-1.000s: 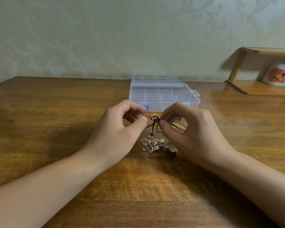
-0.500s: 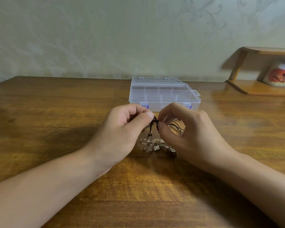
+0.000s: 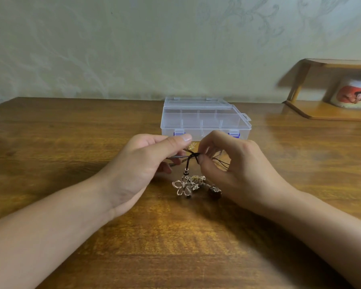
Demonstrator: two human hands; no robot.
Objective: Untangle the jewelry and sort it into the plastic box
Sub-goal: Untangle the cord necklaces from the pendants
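A tangle of jewelry lies on the wooden table (image 3: 71,142): dark cords knotted at the top (image 3: 193,156), a pink-gold flower pendant (image 3: 182,187) and a cluster of small charms (image 3: 204,183) below. My left hand (image 3: 146,163) pinches the cord from the left. My right hand (image 3: 233,170) pinches the knot between thumb and forefinger from the right. A small gold piece (image 3: 192,145) shows between my fingertips. The clear plastic box (image 3: 204,119), lid closed with blue latches, stands just behind my hands.
A wooden shelf (image 3: 329,113) stands at the back right with a white jar with a red picture (image 3: 354,94) on it. A pale patterned wall runs behind the table.
Both hands have lifted slightly and drawn together at the knot. The cord now runs taut between my fingers, and the pendants hang and rest a bit lower in front.
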